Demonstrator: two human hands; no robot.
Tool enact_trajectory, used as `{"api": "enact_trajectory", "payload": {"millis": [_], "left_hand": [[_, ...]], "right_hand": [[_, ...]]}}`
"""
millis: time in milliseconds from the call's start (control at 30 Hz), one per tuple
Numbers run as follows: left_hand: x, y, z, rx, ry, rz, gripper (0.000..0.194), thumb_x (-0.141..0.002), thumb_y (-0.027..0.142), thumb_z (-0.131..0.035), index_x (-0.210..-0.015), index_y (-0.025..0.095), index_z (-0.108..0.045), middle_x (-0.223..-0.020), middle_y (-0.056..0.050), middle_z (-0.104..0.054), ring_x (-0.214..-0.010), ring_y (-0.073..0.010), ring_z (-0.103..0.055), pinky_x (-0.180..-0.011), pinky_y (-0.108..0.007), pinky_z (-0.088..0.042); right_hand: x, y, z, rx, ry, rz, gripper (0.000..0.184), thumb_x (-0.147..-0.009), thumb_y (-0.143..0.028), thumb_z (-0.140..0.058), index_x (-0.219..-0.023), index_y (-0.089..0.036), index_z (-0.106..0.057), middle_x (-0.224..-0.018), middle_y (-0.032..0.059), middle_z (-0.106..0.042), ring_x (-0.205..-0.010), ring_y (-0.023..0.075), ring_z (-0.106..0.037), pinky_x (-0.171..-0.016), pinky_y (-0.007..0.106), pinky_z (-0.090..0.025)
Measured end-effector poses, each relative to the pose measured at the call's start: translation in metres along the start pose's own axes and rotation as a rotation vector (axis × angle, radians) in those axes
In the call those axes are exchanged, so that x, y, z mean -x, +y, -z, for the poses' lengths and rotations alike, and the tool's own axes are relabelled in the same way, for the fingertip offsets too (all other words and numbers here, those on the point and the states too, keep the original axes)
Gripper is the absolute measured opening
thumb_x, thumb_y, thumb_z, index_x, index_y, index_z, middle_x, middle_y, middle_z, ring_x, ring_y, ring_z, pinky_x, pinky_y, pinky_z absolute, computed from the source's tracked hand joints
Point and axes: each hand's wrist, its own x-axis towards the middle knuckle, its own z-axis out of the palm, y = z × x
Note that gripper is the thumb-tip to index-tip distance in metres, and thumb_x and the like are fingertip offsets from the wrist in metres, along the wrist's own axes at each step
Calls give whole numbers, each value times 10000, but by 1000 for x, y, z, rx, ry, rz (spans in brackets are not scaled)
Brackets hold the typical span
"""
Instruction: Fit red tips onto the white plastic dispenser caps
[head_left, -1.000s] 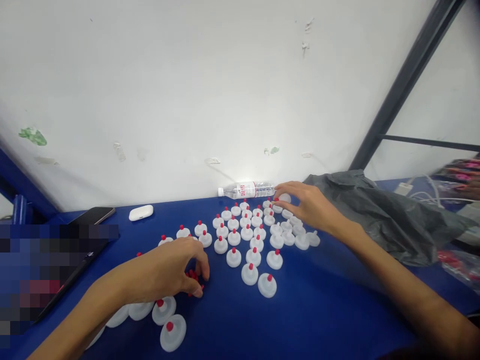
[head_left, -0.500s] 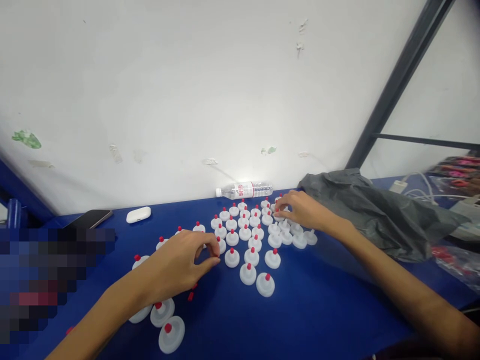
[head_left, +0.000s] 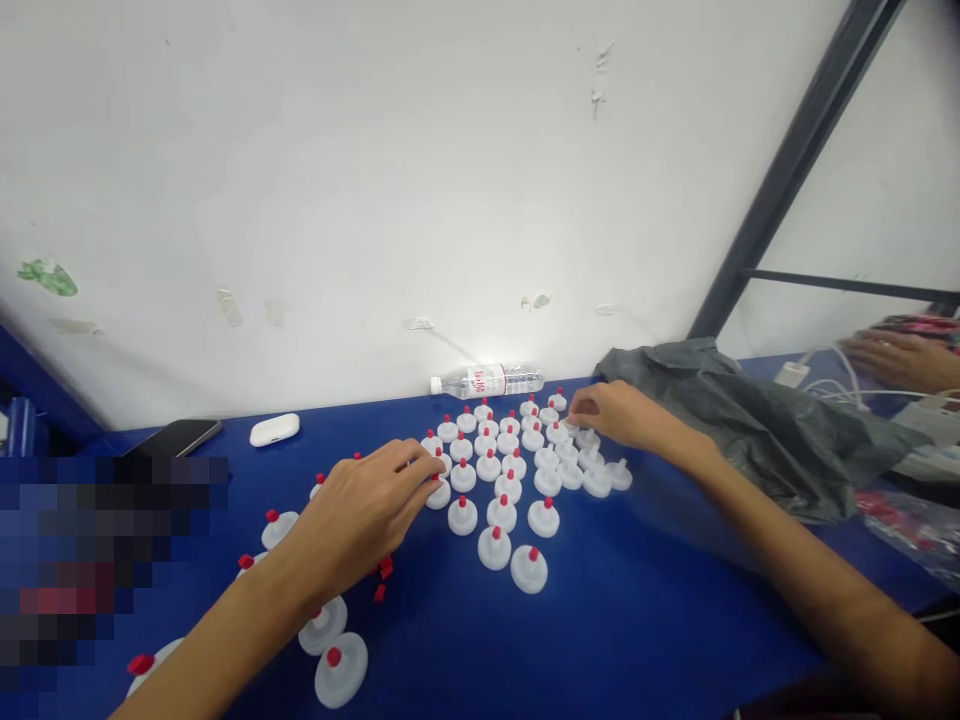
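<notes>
You've got a blue table (head_left: 570,640) shoved right up against a white wall (head_left: 420,160), and that wall is pretty scuffed: bits of old tape (head_left: 229,305) stuck along the bottom, a green smear (head_left: 46,276) far left, a few chips higher up. On the right a dark metal post (head_left: 780,190) leans up diagonally, with a crossbar (head_left: 847,284) running off to the right edge. There's more white wall behind that frame. Light is flat and even, with a bright glare spot on the wall at the far edge of the table.
</notes>
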Motion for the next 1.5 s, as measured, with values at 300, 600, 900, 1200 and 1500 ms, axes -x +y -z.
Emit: {"api": "enact_trajectory", "payload": {"millis": [300,600,900,1200,1500], "left_hand": [[0,8,3,-18,104,-28,177,-1045,167,-505,-1041,251,-660,-1016,-8,-789,-855,-169,-754,-644,-256,-554],[-5,29,4,184,279,-1,90,-1037,245,-595,-1016,275,-677,-874,62,-821,-660,-109,-738,-599,-213,-551],[-5,45,-2,276,336,43,80,-1029,283,-609,-1020,314,-682,-890,40,-836,-634,-132,-733,-558,-233,-569],[-6,39,2,253,284,15,126,-1047,276,-567,-1001,303,-681,-855,52,-826,-696,-135,-775,-607,-220,-584],[-3,36,0,105,182,29,188,-1085,356,-482,-1023,280,-643,-885,45,-802,-657,-140,-750,-504,-268,-462]], "right_hand": [[11,-32,7,-124,316,141,192,-1056,-343,-498,-1139,-218,-618,-1050,98,-763,-928,270,-723,-780,382,-546],[46,-100,-9,-231,394,813,361,-1019,-517,-618,-1216,-221,-560,-1044,61,-755,-873,226,-706,-804,391,-588],[60,-114,-15,-326,333,831,327,-1047,-477,-588,-1259,-234,-531,-1060,44,-765,-834,198,-728,-761,355,-599],[58,-114,-17,-317,337,882,304,-1048,-446,-598,-1249,-228,-531,-1029,41,-761,-836,194,-717,-783,348,-595],[59,-118,-19,-350,372,895,281,-1046,-447,-595,-1214,-230,-533,-1021,44,-755,-846,190,-713,-819,359,-604]]}}
